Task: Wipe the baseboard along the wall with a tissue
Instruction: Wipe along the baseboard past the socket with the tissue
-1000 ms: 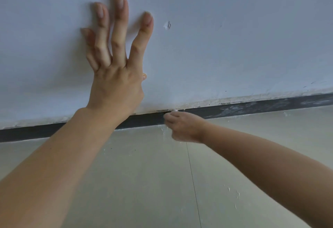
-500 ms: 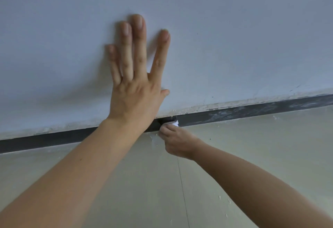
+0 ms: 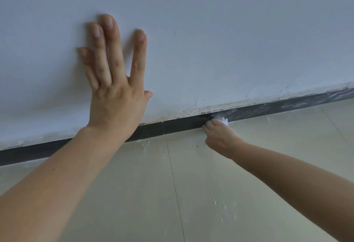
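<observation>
Pressing white tissue [image 3: 223,120] against dark baseboard [image 3: 182,126], right hand [image 3: 220,138] grip clamped on it, left hand [image 3: 115,96] spread flat on wall [image 3: 239,31]

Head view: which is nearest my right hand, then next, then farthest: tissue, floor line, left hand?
1. tissue: pinched in the right hand.
2. floor line: on its left.
3. left hand: farthest left, flat on the wall.

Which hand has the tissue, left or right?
The right hand, down at the dark baseboard, grips the white tissue; the left hand rests flat, fingers straight, on the wall above.
</observation>
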A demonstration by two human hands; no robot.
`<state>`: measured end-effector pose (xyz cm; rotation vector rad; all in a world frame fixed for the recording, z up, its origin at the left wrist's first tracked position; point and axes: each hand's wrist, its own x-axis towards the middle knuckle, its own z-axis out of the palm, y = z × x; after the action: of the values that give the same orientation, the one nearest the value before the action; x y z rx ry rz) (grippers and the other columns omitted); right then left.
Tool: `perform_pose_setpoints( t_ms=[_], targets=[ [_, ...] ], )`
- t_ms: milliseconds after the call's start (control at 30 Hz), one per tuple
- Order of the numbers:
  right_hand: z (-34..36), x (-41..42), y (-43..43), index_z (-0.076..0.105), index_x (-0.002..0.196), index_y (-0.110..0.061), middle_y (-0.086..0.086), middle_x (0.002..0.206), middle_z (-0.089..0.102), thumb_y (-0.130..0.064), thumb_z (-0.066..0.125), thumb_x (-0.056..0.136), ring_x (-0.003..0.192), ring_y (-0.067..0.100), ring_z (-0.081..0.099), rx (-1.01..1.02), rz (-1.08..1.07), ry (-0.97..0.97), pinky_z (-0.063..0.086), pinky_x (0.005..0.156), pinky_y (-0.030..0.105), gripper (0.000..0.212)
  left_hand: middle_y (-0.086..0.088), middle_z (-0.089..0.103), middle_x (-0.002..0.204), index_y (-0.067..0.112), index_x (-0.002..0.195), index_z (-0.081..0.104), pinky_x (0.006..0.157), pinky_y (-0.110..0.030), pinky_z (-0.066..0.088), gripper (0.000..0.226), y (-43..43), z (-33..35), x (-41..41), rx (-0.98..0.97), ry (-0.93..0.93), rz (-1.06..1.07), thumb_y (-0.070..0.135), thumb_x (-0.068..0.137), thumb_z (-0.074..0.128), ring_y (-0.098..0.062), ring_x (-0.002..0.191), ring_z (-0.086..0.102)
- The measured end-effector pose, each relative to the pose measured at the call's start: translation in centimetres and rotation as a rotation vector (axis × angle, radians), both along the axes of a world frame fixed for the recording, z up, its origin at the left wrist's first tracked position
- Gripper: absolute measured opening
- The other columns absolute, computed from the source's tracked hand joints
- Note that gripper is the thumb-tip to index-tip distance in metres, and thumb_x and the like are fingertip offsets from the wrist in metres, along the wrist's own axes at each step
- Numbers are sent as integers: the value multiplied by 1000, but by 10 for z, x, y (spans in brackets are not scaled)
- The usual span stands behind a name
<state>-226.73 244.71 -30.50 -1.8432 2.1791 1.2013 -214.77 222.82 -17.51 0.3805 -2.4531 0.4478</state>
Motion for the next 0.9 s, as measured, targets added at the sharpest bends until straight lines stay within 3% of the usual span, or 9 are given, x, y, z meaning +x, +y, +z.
perform_pose_setpoints(
  t_ms=[67,167,333,433,500,567,667,767,900],
  targets=[
    [11,7,-9,68,61,-17,4,76,57,-11,70,69,76,26,52,-64,113,-69,46,70,37,10,-45,19,140,2,151,7,109,-63,12,118,1,-1,-2,-1,2,-5,42,69,82,-59,131,19],
    [15,23,-28,67,57,-18,1,77,58,-12,70,67,77,25,54,-125,261,-56,48,74,37,12,-45,16,140,3,152,-3,108,-64,13,128,1,-3,-1,14,18,-17,40,66,85,-57,130,16],
    [10,6,-33,65,49,-19,-4,70,59,-6,70,62,72,20,55,-218,299,-76,45,65,29,19,-50,19,139,6,149,-11,108,-65,12,129,1,0,3,71,12,-53,37,69,85,-61,130,19],
    [7,-14,-6,65,46,-17,-3,66,59,-5,59,64,68,21,56,-225,249,-83,47,64,27,22,-51,19,138,3,152,-4,107,-66,11,125,3,2,2,97,6,-50,34,69,85,-64,129,20],
    [9,-25,13,65,46,-16,-2,63,60,-6,65,60,66,22,57,-195,155,-77,50,64,28,17,-51,18,138,3,151,5,107,-66,10,119,4,3,2,113,10,-52,33,69,85,-64,129,19],
    [12,-30,29,67,54,-13,2,66,60,-2,72,59,69,25,56,-115,51,-13,51,68,35,14,-52,17,138,2,150,6,107,-66,10,115,5,4,1,131,4,-50,31,70,85,-65,129,18],
    [14,-24,33,67,72,-14,4,78,60,-1,68,70,79,26,53,-13,-68,-45,48,73,39,13,-53,16,138,4,150,3,106,-70,11,115,8,4,-1,153,0,-46,29,71,84,-66,129,17],
    [20,1,16,60,47,-19,-5,58,56,-10,76,55,65,20,54,-85,76,-114,46,60,29,20,-53,16,138,5,150,1,104,-71,14,115,8,2,-3,149,9,-37,27,73,83,-66,129,17],
    [25,20,-20,66,51,-21,-5,68,60,-14,73,62,79,23,59,-144,290,-18,48,70,31,14,-52,16,139,1,149,7,106,-69,11,113,9,3,-1,158,14,-33,25,70,85,-65,129,17]
  ],
)
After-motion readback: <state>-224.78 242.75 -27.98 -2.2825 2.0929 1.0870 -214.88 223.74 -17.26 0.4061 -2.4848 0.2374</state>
